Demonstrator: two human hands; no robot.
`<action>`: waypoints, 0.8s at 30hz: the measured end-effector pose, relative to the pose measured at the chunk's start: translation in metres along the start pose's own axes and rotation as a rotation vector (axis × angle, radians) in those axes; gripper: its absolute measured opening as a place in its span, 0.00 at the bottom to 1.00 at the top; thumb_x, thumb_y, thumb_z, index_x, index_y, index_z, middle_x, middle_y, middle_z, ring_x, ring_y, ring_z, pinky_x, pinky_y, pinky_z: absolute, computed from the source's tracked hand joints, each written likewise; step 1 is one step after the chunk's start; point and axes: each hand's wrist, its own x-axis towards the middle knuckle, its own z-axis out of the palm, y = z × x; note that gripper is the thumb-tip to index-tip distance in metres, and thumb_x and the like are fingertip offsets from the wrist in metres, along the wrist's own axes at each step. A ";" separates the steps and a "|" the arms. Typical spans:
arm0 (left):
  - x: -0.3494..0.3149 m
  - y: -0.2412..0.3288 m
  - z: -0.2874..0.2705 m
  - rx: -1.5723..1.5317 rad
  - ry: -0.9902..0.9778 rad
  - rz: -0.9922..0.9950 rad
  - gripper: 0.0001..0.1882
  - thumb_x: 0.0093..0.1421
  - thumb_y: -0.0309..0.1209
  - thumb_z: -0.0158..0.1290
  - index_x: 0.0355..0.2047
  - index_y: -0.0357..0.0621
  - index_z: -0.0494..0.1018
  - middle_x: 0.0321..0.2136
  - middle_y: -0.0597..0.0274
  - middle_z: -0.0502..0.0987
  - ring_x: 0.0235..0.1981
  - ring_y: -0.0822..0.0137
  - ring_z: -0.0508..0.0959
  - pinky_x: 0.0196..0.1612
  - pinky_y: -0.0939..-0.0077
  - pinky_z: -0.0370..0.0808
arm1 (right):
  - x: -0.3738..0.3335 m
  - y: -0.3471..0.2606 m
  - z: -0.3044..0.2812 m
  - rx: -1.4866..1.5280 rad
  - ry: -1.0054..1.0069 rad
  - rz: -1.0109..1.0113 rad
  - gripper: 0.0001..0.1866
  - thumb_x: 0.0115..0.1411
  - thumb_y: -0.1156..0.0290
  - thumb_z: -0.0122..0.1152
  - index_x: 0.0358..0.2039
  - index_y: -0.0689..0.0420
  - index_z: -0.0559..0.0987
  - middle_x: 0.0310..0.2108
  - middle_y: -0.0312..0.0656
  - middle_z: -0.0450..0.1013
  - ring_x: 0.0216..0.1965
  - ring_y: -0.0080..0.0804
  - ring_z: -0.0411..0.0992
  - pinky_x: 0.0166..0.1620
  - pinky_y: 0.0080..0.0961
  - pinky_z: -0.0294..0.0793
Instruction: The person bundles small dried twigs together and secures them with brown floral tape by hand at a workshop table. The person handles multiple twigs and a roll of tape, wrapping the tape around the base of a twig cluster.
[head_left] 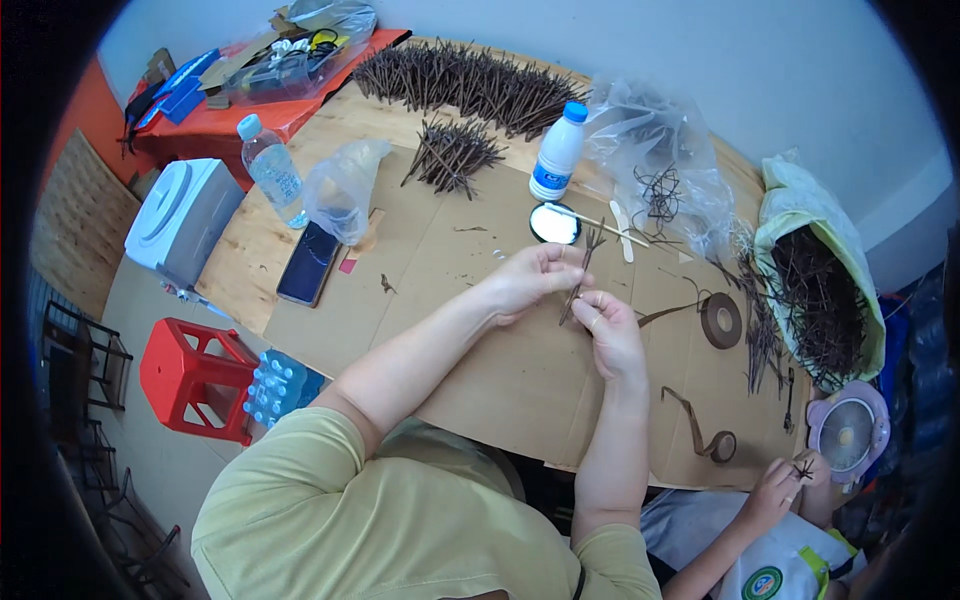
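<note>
Brown twig bundle (580,275) stands near the middle of the cardboard-covered worktop (480,380), pinched between both hands: left hand (530,280) fingers closed on its upper part, right hand (612,335) fingers gripping its lower end.

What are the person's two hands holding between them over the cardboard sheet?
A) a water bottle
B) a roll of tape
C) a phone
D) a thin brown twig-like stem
D: the left hand and the right hand both pinch a thin brown stem with a forked tip, while the phone, the water bottle and the roll of brown tape lie untouched on the table.
</note>
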 end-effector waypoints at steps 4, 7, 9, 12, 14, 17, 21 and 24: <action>0.002 -0.011 -0.007 0.319 0.043 0.088 0.13 0.55 0.26 0.51 0.42 0.37 0.68 0.30 0.64 0.75 0.33 0.77 0.73 0.38 0.82 0.70 | 0.000 0.001 0.000 -0.078 0.000 -0.027 0.05 0.54 0.75 0.56 0.32 0.62 0.74 0.27 0.31 0.70 0.29 0.13 0.65 0.34 0.11 0.64; 0.004 -0.007 -0.009 0.295 0.065 0.029 0.13 0.54 0.25 0.52 0.42 0.37 0.69 0.29 0.64 0.75 0.33 0.77 0.73 0.38 0.83 0.70 | -0.001 -0.002 0.002 -0.092 0.002 -0.018 0.06 0.54 0.76 0.56 0.33 0.62 0.74 0.28 0.31 0.70 0.29 0.13 0.65 0.34 0.11 0.64; 0.006 -0.004 -0.012 0.237 0.038 0.017 0.15 0.53 0.25 0.53 0.42 0.35 0.69 0.29 0.63 0.75 0.33 0.77 0.73 0.39 0.82 0.70 | -0.002 -0.003 -0.001 -0.106 0.012 -0.019 0.07 0.54 0.75 0.56 0.34 0.62 0.74 0.28 0.31 0.70 0.29 0.13 0.65 0.35 0.12 0.64; 0.004 0.000 -0.010 0.105 -0.042 -0.021 0.14 0.55 0.24 0.50 0.43 0.36 0.69 0.28 0.64 0.75 0.32 0.76 0.73 0.39 0.82 0.70 | -0.003 -0.004 -0.003 -0.063 -0.012 -0.008 0.06 0.54 0.76 0.56 0.34 0.62 0.74 0.29 0.31 0.70 0.30 0.14 0.65 0.36 0.12 0.64; 0.005 -0.001 -0.011 0.015 -0.090 -0.026 0.14 0.56 0.24 0.50 0.43 0.37 0.68 0.29 0.64 0.75 0.33 0.75 0.74 0.40 0.83 0.69 | -0.002 -0.004 -0.003 -0.025 -0.042 -0.006 0.06 0.54 0.76 0.56 0.34 0.62 0.74 0.29 0.32 0.71 0.31 0.14 0.66 0.36 0.12 0.65; 0.007 -0.005 -0.009 -0.103 -0.148 -0.001 0.14 0.56 0.25 0.49 0.44 0.38 0.68 0.30 0.64 0.75 0.33 0.75 0.74 0.40 0.83 0.69 | -0.002 -0.006 -0.006 0.044 -0.084 -0.002 0.06 0.55 0.77 0.55 0.34 0.62 0.74 0.30 0.33 0.71 0.32 0.15 0.66 0.37 0.12 0.65; 0.007 -0.006 -0.001 -0.153 -0.103 0.017 0.14 0.56 0.25 0.51 0.43 0.38 0.68 0.31 0.65 0.74 0.33 0.77 0.73 0.40 0.84 0.69 | 0.001 0.000 -0.012 0.084 -0.059 -0.026 0.06 0.55 0.76 0.55 0.34 0.62 0.73 0.30 0.35 0.71 0.33 0.16 0.67 0.37 0.13 0.65; 0.009 -0.015 -0.003 0.128 0.019 0.050 0.14 0.55 0.26 0.52 0.43 0.38 0.68 0.31 0.66 0.74 0.33 0.78 0.73 0.40 0.84 0.69 | 0.000 0.003 -0.007 -0.051 0.059 -0.045 0.07 0.55 0.75 0.55 0.34 0.63 0.73 0.30 0.34 0.71 0.32 0.16 0.67 0.37 0.13 0.65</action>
